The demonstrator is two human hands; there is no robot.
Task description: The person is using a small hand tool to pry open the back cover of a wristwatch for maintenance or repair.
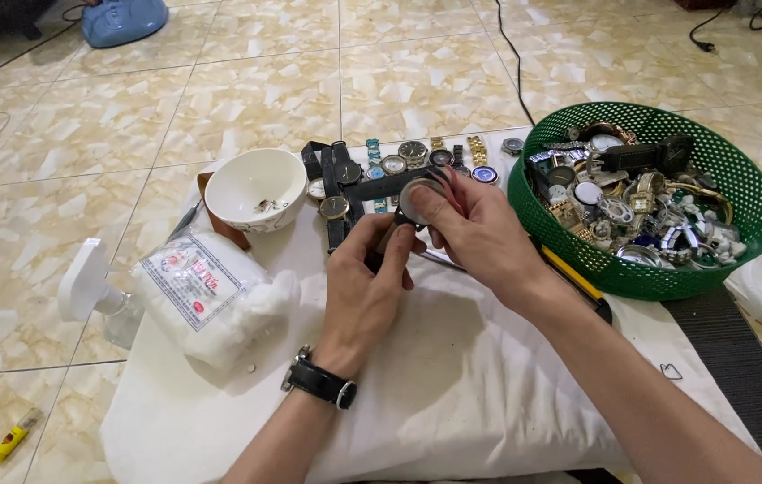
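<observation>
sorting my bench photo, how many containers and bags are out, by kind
white bowl: 1
green basket: 1
bag of cotton: 1
spray bottle: 1
total: 4
Both hands, left and right, hold one watch.

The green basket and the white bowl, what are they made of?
The green basket looks like plastic: its wall is an even moulded mesh of small holes with a slight gloss. The white bowl seems to be glazed ceramic, smooth and shiny with a thick rounded rim, though hard plastic cannot be ruled out by looks alone.
</observation>
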